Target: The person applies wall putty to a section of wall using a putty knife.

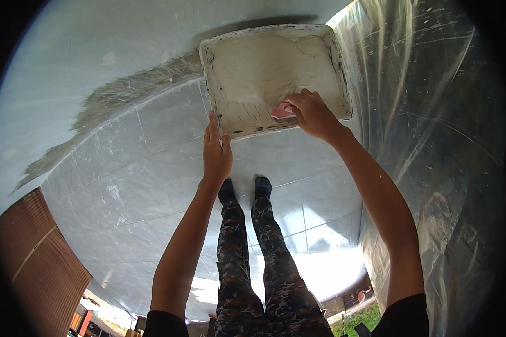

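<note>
A wide rectangular tub (347,106) with a smeared, crusted rim is in the upper middle of the head view. Creamy off-white paste (264,62) fills most of it, and thin dark streaks show where the near left part is scraped. My right hand (314,114) is closed around a pink-red handheld scraper (282,110), over the tub's near side; the scraper's edge meets the paste. My left hand (216,154) rests at the near left corner of the tub, fingers stretched along its outer side and thumb apart at the front rim.
A pale wall (95,50) with a rough grey unpainted band rises beyond the tub. Clear plastic sheeting (433,140) hangs along the right. Underfoot are grey floor tiles (163,168) with white smears. A brown corrugated panel (45,247) stands at lower left; my legs are at lower centre.
</note>
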`<state>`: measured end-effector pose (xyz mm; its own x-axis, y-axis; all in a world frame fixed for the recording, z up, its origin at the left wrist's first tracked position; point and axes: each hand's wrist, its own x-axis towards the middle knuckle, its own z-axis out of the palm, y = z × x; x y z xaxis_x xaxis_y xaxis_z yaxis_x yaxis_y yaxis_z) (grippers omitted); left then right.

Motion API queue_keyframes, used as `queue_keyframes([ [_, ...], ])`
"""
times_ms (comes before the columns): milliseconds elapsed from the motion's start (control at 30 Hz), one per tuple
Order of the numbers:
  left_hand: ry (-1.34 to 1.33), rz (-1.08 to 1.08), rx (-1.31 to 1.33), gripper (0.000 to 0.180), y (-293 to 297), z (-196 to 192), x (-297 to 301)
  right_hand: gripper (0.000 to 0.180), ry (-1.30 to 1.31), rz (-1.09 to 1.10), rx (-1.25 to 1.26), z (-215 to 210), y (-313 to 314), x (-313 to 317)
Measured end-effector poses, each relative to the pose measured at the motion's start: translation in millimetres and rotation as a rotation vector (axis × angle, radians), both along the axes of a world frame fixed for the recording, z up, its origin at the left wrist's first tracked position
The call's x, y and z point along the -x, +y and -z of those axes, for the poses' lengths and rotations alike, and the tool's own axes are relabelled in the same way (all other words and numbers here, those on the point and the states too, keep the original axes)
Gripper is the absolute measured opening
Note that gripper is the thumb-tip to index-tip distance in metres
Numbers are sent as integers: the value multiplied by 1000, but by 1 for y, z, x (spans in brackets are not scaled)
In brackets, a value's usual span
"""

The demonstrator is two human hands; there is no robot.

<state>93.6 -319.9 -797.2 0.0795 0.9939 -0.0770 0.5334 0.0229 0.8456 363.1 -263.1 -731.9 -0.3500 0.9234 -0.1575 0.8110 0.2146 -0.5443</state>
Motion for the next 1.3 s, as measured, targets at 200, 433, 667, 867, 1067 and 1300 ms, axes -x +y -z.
queue_keyframes([
  [200,-8,10,30,61,2,-4,-2,18,-1,-41,219,-8,20,-3],
  [433,-17,18,89,64,0,-6,1,17,2,-102,254,-20,28,-3],
  [667,15,30,140,63,-1,-10,2,21,31,-127,332,-25,42,-16],
  [867,122,-34,0,54,3,-41,13,27,111,245,567,-69,49,-30],
  [1067,2,8,-167,51,61,-167,23,35,1000,712,660,-136,26,-51],
  [1300,-42,-1,-554,49,145,-380,45,36,1394,586,369,-321,39,-34],
])
